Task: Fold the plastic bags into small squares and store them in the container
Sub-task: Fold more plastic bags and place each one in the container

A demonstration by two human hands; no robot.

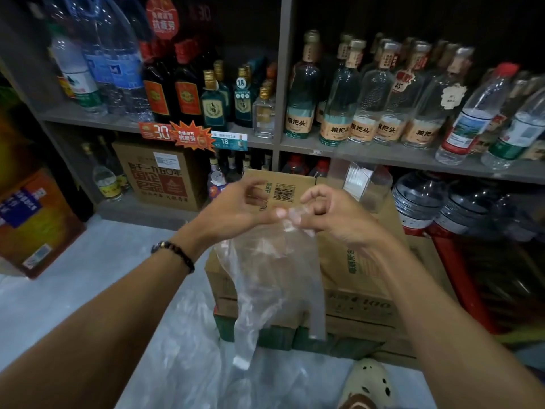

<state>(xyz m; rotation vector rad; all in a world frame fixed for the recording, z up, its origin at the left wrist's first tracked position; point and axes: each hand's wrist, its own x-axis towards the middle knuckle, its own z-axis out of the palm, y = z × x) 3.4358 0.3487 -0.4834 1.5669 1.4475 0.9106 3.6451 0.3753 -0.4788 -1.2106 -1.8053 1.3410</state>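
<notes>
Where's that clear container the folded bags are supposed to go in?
The clear container stands on the far right corner of the cardboard box, just below the bottle shelf, beyond the right hand.

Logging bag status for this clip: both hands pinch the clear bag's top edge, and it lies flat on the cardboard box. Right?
Not quite. In the head view, left hand and right hand pinch the clear bag, but it hangs down before the cardboard box, not flat.

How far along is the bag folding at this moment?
Early. Done: nothing clearly; the clear container on the cardboard box shows no folded squares I can make out. In hand: left hand and right hand pinch the top of one unfolded plastic bag. Left: folding it, plus the loose bags on the floor.
</notes>
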